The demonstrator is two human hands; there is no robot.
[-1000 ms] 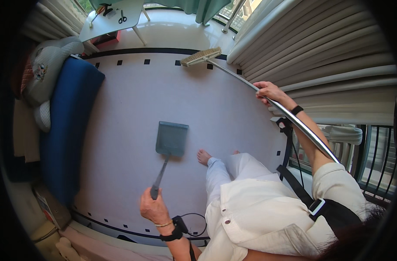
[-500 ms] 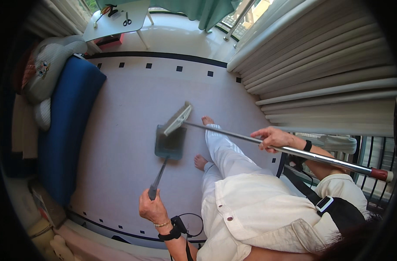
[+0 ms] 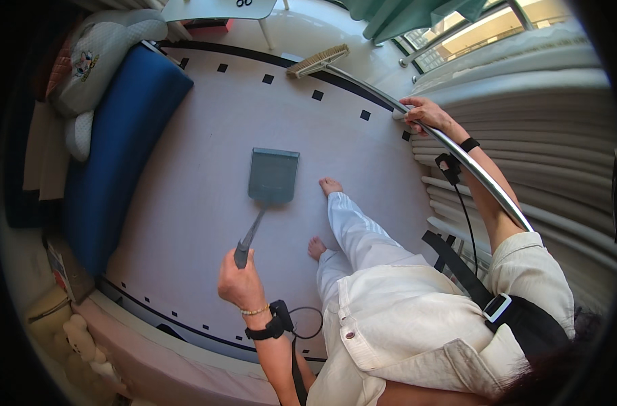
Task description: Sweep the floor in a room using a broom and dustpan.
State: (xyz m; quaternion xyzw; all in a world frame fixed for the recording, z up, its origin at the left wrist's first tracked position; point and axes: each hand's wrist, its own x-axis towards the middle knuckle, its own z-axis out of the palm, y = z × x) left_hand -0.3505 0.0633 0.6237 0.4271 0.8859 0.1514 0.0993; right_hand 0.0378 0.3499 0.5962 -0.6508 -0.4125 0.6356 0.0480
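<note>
A grey dustpan (image 3: 273, 177) hangs or rests over the pale floor left of my feet; I cannot tell whether it touches. My left hand (image 3: 243, 279) is closed round the end of its long handle. Out to the far right, my right hand (image 3: 427, 115) grips the metal pole of a broom, its fingers partly wrapped round it. The broom head (image 3: 318, 61), with tan bristles on a white frame, is over the dark border strip at the far side of the floor. The pole runs back past my right arm to the shoulder.
A blue cushioned seat (image 3: 129, 145) with pillows (image 3: 105, 51) lines the left side. A white table (image 3: 217, 8) with a pair of scissors stands at the far edge. Pale curtains (image 3: 525, 128) hang on the right. A soft toy (image 3: 82, 338) sits at the lower left.
My right hand has carried the broom up and away, its head leaving the dustpan for the floor's far border. The dustpan and my left hand have shifted slightly farther away.
</note>
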